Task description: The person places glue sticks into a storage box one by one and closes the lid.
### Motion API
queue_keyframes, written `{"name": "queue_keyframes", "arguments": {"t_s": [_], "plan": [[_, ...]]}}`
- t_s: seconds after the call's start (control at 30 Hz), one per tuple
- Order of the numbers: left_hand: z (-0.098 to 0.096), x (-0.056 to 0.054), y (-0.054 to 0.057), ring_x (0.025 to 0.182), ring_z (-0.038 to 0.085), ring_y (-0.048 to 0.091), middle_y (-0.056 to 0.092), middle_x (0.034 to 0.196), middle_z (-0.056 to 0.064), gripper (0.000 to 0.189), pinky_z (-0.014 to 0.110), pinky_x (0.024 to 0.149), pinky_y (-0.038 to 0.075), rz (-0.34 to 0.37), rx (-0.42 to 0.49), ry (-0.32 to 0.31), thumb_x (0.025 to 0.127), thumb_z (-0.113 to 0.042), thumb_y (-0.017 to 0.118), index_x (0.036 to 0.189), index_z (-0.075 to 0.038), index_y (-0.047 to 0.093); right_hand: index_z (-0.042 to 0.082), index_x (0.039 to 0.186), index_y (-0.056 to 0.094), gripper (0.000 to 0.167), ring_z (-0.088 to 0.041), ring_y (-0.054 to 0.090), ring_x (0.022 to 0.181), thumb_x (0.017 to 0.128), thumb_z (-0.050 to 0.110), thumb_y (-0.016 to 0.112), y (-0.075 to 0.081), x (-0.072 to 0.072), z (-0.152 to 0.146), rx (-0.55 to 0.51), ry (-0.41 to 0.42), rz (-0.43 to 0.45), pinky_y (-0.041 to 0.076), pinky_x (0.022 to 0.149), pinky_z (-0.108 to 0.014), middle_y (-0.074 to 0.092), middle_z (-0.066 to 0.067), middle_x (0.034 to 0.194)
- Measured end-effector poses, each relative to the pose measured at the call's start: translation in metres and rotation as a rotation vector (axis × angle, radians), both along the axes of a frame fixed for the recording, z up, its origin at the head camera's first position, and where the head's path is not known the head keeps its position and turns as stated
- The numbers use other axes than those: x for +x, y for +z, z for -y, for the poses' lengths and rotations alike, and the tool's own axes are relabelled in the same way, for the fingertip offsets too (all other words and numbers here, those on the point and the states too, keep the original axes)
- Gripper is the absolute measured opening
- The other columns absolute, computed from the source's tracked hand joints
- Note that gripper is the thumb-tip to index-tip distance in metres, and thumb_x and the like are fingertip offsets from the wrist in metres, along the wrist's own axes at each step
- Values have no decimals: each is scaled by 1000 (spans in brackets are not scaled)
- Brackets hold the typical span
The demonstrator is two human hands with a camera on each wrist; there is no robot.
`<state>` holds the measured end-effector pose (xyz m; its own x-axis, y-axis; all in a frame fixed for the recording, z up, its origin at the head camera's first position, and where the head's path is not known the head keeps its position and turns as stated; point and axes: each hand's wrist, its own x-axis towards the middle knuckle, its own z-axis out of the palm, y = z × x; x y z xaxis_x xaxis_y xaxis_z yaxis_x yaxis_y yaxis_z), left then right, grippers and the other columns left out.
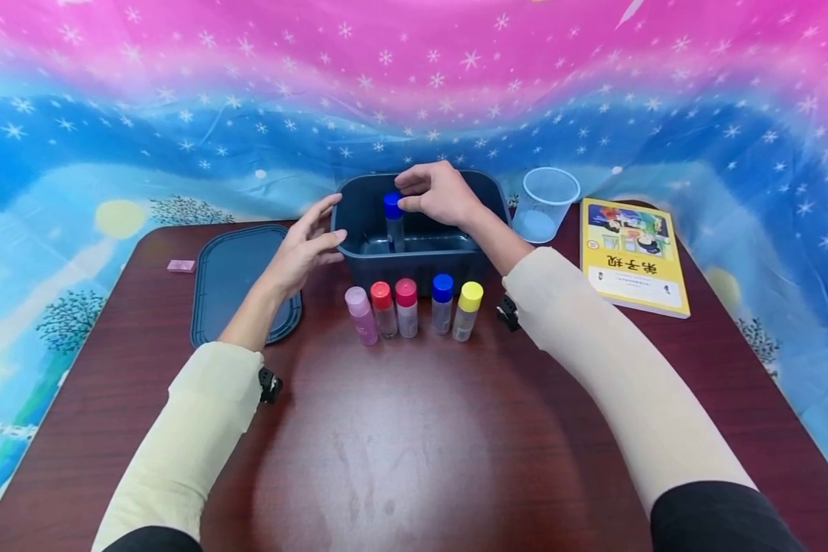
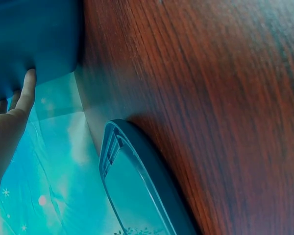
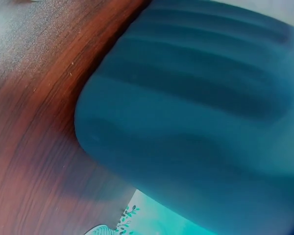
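On the dark-red tabletop (image 1: pixel 386 429): one dark bin (image 1: pixel 421 272), toward the back, uncovered; inside it, left of centre, one blue-capped bottle (image 1: pixel 394 230), upright, base hidden by the front rim. Left hand (image 1: pixel 305 249): fingers spread, tips against the bin's left end. Right hand (image 1: pixel 444 195): over the bin, thumb at the blue cap's right edge, fingers behind; whether it pinches the cap cannot be told. Before the bin, left to right, five standing bottles: pink bottle (image 1: pixel 362 318), red-capped bottle (image 1: pixel 384 313), crimson-capped bottle (image 1: pixel 406 310), second blue-capped bottle (image 1: pixel 442 307), yellow-capped bottle (image 1: pixel 467 312); a wider gap after the third. At left: lid (image 1: pixel 231 276), flat, partly under the left forearm; small pink block (image 1: pixel 181 266) beside it. At right: clear cup (image 1: pixel 540 222), next to the bin; yellow book (image 1: pixel 635 264), lying flat
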<state>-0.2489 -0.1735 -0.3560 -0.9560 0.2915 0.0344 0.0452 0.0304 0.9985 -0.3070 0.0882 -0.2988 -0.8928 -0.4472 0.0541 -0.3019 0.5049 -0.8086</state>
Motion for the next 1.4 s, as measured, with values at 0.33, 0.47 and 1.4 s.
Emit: {"name": "queue_keyframes", "arguments": {"t_s": [0.33,0.47,1.4], "plan": [[1,1,0,149,31,28,10,169,7,65,61,112,37,3,-2,-15,104,-15,53,162,-22,26,-2,136,61,41,-26,59,123,98,12,69,8,10,-14,-58,2,-31,50,104,-39,62,-16,134],[1,0,1,148,33,29,10,169,7,64,61,112,37,5,0,-13,104,-15,52,162,-21,26,-2,134,62,40,-25,61,120,97,13,70,11,12,-23,-98,-8,-40,50,103,-39,63,-17,132],[3,3,-3,148,28,31,24,166,7,67,56,103,47,7,35,6,100,-19,64,160,-20,33,6,124,70,30,-16,66,110,96,17,72,19,81,-92,-217,-18,-101,56,90,-27,71,-7,120]]}}
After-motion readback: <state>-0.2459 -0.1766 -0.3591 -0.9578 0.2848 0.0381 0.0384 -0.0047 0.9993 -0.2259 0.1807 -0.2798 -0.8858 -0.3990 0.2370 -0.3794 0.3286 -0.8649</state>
